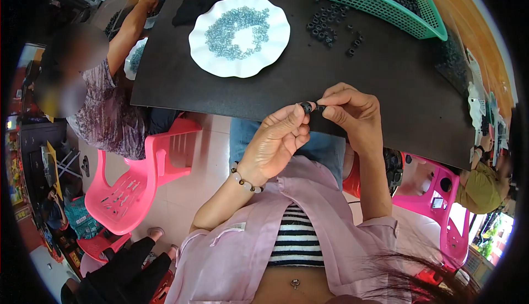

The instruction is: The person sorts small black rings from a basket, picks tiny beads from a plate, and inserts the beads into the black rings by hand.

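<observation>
My left hand point(284, 138) pinches a small round black part point(307, 107) between thumb and forefinger, just over the near table edge. Close beside it, my right hand point(355, 108) is closed on another small black piece point(319, 108) at its fingertips. The two pieces nearly meet; I cannot tell whether they touch. Ahead lies a white wavy-rimmed plate point(275, 45) with many small clear bluish pieces point(237, 31) spread on it. Several loose black parts point(325, 25) are scattered on the dark table point(220, 92) to the right of the plate.
A green perforated basket point(380, 12) full of black parts stands at the far right of the table. At the left, another person point(110, 111) sits beside a pink chair point(129, 188) and reaches over the table. A black cloth point(190, 12) lies behind the plate.
</observation>
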Motion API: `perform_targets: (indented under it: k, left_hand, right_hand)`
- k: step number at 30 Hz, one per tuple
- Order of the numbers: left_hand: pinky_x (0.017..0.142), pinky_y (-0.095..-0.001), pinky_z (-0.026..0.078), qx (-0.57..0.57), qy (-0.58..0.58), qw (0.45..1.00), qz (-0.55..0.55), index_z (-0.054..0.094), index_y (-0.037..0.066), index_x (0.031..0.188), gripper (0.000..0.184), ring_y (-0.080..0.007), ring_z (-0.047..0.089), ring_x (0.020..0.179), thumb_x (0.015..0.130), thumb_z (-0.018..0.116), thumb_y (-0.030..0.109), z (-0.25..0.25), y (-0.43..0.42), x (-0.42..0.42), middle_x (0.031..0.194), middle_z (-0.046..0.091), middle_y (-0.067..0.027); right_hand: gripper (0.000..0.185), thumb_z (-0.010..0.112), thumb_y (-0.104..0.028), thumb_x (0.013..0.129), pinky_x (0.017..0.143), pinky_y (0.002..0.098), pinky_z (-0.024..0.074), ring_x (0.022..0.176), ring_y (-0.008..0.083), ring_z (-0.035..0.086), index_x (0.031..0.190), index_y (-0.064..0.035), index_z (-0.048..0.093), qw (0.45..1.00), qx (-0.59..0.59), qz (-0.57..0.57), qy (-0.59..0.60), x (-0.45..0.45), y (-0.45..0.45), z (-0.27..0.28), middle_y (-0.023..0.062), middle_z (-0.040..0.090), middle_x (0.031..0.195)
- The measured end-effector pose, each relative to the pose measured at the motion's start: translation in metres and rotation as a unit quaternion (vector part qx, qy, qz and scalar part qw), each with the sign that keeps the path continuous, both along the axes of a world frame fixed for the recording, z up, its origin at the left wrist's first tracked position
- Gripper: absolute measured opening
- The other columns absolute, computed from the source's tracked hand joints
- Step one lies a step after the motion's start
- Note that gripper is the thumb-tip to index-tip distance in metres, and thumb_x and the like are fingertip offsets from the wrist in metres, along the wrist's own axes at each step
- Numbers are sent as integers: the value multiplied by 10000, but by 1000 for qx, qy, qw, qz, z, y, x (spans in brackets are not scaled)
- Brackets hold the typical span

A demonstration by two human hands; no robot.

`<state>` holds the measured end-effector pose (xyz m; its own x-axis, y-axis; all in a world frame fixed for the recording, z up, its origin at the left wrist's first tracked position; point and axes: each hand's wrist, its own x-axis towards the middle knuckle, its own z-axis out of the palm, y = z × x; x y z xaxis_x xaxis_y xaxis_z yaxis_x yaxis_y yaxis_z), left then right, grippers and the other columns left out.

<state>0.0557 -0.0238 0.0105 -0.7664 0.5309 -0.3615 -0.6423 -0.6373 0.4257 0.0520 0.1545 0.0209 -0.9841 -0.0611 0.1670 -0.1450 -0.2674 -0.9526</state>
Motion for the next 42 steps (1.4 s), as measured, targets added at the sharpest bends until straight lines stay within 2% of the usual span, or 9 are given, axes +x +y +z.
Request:
perform_targets:
  k: [7, 26, 28, 32, 35, 37, 41, 42]
  left_hand:
    - [687, -209, 490, -11, 8, 1000, 5, 663, 52, 962, 182, -63, 555, 695, 871, 657, 209, -5, -1, -2, 811, 627, 10]
    - [669, -197, 492, -49, 7, 999, 22, 669, 26, 1000, 211, -72, 570, 683, 841, 692, 164, -14, -10, -24, 825, 650, -15]
    - [645, -187, 472, -118, 45, 992, 27, 686, 24, 977, 207, -65, 559, 680, 827, 709, 165, -13, -12, -27, 809, 652, -16]
    - [620, -184, 452, -157, 113, 981, 30, 702, 22, 943, 189, -66, 553, 677, 815, 723, 160, -6, -18, -32, 789, 653, -15]
    - [602, -195, 446, -165, 128, 978, 22, 709, 17, 927, 181, -70, 544, 660, 812, 728, 155, -1, -23, -36, 760, 647, -18]
    - [598, -195, 455, -171, 119, 977, -35, 703, 3, 941, 191, -72, 550, 647, 816, 724, 146, -5, -30, -38, 758, 650, -29]
    - [612, -195, 475, -171, 133, 975, -45, 698, -8, 945, 190, -72, 570, 664, 814, 725, 127, 4, -36, -36, 779, 661, -45]
    - [652, -218, 489, -188, 140, 971, -55, 700, -2, 963, 177, -91, 584, 692, 812, 711, 89, 7, -37, -35, 813, 672, -65]
  right_hand:
    - [147, 727, 17, 737, 711, 220, 444, 775, 122, 579, 883, 17, 710, 999, 35, 0, -19, 1, -1, 10, 70, 612, 846]
    - [162, 758, -1, 691, 683, 224, 423, 747, 118, 560, 848, -28, 728, 987, 158, -39, -8, -21, -15, 15, 42, 614, 786]
    - [176, 765, -20, 694, 679, 220, 421, 738, 114, 557, 865, -30, 725, 985, 172, -16, -12, -24, -13, 14, 44, 615, 803]
    - [183, 719, 15, 738, 659, 208, 462, 763, 86, 580, 916, -27, 712, 981, 185, 52, -11, -36, -8, 12, 36, 619, 846]
    - [237, 716, -15, 740, 673, 227, 460, 811, 98, 572, 974, -47, 711, 988, 118, 93, -47, -45, -13, 11, 39, 644, 899]
    - [297, 744, -71, 739, 738, 232, 452, 853, 140, 574, 1026, -8, 698, 978, 89, 185, 25, -52, -10, 2, 98, 663, 1007]
    - [301, 745, -79, 739, 738, 243, 462, 876, 150, 587, 1026, -2, 696, 969, 69, 236, -20, -51, -10, 8, 121, 668, 1046]
    - [284, 738, -64, 741, 719, 241, 476, 869, 152, 589, 1016, -1, 699, 971, 73, 226, -38, -47, -12, 10, 124, 674, 1016]
